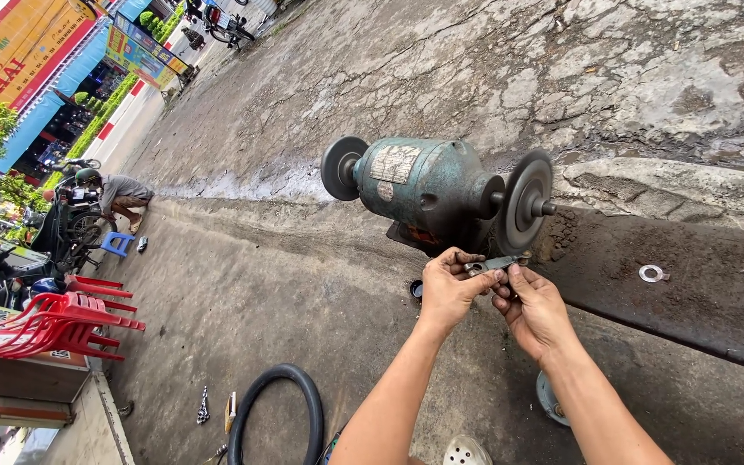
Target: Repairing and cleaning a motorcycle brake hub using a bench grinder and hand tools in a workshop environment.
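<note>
A teal bench grinder (428,191) sits on the concrete ground, with a dark wheel (526,202) on its near end and another wheel (341,168) on its far end. Both my hands pinch a small grey metal part (494,263) just below the near wheel. My left hand (450,288) grips the part's left end with thumb and fingers. My right hand (534,310) holds its right end. Whether the part touches the wheel I cannot tell.
A metal washer (652,274) lies on the dark strip at right. A black rubber inner tube (275,412) lies at the bottom. Stacked red plastic chairs (58,323) stand at left, and a crouching person (118,194) works by a motorbike beyond.
</note>
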